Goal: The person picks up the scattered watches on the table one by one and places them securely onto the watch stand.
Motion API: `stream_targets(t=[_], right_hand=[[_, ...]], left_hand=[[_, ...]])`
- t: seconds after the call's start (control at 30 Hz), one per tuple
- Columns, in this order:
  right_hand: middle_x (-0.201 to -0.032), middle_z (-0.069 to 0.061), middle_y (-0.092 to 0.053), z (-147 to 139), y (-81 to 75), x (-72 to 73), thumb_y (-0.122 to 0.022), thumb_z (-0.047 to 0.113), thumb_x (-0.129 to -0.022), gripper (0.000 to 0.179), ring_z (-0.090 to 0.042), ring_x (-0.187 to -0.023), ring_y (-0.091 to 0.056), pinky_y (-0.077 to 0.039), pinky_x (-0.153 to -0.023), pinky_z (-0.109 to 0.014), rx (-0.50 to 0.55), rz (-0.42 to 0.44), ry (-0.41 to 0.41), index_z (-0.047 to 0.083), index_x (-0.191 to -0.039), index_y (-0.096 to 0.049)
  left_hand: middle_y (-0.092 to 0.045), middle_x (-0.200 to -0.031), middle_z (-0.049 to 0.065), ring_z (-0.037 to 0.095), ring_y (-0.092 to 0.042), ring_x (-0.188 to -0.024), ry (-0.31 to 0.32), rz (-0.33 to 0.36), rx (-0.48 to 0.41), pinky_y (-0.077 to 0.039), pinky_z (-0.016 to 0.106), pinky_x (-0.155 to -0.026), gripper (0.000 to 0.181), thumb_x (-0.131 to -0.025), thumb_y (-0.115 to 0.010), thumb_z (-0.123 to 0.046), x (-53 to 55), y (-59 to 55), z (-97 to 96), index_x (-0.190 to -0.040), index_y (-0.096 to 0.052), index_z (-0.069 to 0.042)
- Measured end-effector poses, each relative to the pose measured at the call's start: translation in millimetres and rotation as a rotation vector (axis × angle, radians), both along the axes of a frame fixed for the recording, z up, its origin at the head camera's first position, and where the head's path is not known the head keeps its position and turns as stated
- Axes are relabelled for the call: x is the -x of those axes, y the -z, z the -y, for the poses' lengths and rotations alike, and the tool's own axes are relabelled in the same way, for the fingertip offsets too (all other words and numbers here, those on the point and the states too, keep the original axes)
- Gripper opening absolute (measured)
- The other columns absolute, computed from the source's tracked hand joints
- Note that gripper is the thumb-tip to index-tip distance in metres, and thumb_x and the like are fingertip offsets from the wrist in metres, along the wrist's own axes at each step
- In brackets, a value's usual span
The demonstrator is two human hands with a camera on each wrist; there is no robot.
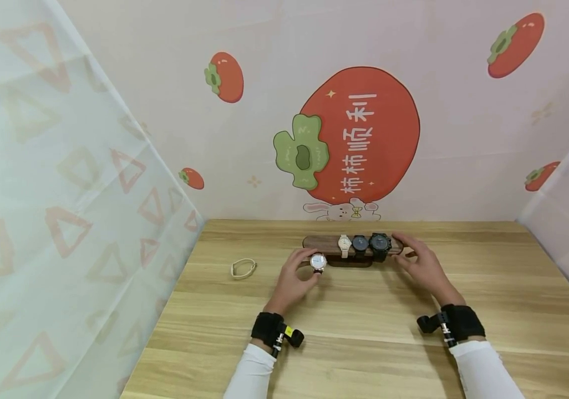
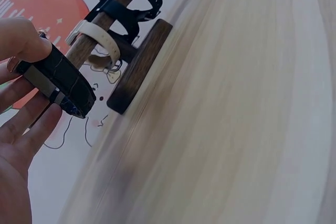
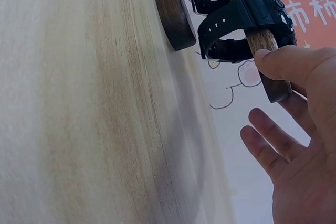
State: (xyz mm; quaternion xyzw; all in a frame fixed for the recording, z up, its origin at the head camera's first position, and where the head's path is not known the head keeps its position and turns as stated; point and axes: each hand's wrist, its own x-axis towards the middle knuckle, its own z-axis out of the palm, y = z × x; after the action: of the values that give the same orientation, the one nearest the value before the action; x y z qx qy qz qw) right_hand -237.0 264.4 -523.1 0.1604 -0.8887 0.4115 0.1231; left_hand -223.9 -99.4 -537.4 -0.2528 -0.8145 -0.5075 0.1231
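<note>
At the left end of a wooden watch stand (image 1: 321,242), my left hand (image 1: 289,285) holds a wristwatch (image 1: 318,261) between thumb and fingers. This watch has a white dial, and its dark strap (image 2: 79,82) curves in a loop in the left wrist view. My right hand (image 1: 426,272) grips the far right end of the bar, the thumb (image 3: 278,62) lying on the wood. Along the bar sit a cream watch (image 1: 344,245), a dark watch (image 1: 360,244) and a bulky black watch (image 1: 380,244). Beneath it is the stand's base (image 2: 140,69), resting on the table.
A pale looped band (image 1: 243,269) lies on the wooden table (image 1: 364,343), left of the stand. Close behind the stand rises a wall covering (image 1: 254,205) with persimmon pictures. Another patterned sheet (image 1: 90,221) borders the table's left side.
</note>
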Motion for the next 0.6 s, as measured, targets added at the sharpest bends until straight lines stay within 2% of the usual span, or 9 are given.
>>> stream_targets(t=[0.17,0.37,0.6], right_hand=[[-0.155,-0.026,-0.054,-1.2,1.6,1.8,-0.07,-0.001,-0.101,0.059,-0.043,-0.129,-0.057,-0.057,-0.092,-0.058,-0.007,0.002,-0.002,0.002,-0.157,-0.05],[-0.155,-0.027,-0.054,-2.1,2.0,2.6,-0.07,-0.001,-0.1,0.058,-0.045,-0.129,-0.057,-0.057,-0.091,-0.059,-0.006,-0.003,-0.007,-0.001,-0.155,-0.051],[-0.153,-0.027,-0.056,-1.9,0.0,3.6,-0.071,0.001,-0.1,0.058,-0.044,-0.129,-0.058,-0.058,-0.091,-0.056,-0.031,-0.006,-0.009,0.0,-0.155,-0.052]], left_hand=[[-0.061,-0.145,0.015,0.035,-0.059,-0.136,0.004,0.011,-0.007,-0.055,0.053,-0.113,0.065,-0.088,-0.082,0.002,2.2,-1.2,7.8,-0.149,-0.061,-0.01],[-0.061,-0.141,0.017,0.036,-0.064,-0.126,0.008,-0.014,-0.031,-0.059,0.049,-0.108,0.065,-0.087,-0.08,0.007,2.9,-3.1,16.6,-0.148,-0.06,-0.004],[-0.061,-0.138,0.017,0.036,-0.065,-0.123,0.017,-0.031,-0.081,-0.06,0.054,-0.105,0.064,-0.086,-0.078,0.011,9.2,-5.2,28.0,-0.146,-0.061,-0.002]])
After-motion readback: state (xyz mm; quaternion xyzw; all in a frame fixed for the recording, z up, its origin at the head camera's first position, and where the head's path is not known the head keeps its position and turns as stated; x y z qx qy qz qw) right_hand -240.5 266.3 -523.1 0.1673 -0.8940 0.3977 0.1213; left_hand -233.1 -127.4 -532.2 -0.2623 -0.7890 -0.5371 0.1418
